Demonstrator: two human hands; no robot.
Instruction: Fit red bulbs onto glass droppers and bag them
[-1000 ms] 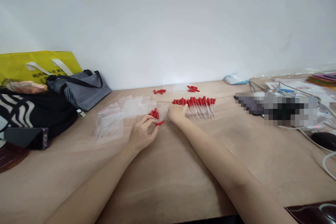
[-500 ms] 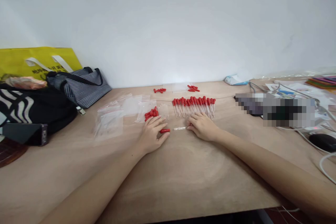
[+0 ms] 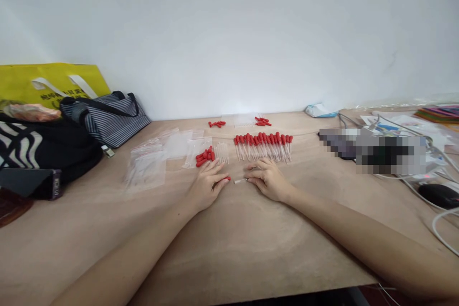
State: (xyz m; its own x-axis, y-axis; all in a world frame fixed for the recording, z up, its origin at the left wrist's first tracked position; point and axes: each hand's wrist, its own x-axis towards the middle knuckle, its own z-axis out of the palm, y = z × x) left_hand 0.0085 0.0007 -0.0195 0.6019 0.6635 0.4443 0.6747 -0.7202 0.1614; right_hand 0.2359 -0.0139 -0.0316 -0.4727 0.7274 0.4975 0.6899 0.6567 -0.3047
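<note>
Between the thumb and fingers of my left hand (image 3: 207, 185) is a red rubber dropper bulb (image 3: 228, 178), mostly covered by the fingers. My right hand (image 3: 268, 179) pinches a clear glass dropper tube (image 3: 240, 181), its end pointing left at the bulb with a small gap between them. Just beyond my left hand lie a pile of loose red bulbs (image 3: 205, 156) and several bare glass tubes (image 3: 222, 152). Behind my right hand, droppers with red bulbs fitted (image 3: 263, 141) lie side by side in a row.
Clear plastic bags (image 3: 147, 165) lie at the left. More red bulbs (image 3: 263, 121) sit near the wall. A striped bag (image 3: 111, 119) and a yellow bag (image 3: 71, 79) stand at the far left. A black mouse (image 3: 442, 196), cables and papers occupy the right side.
My left fingers have closed over the red bulb, which showed more before. My right hand has moved slightly left and now grips the tube nearer its left end.
</note>
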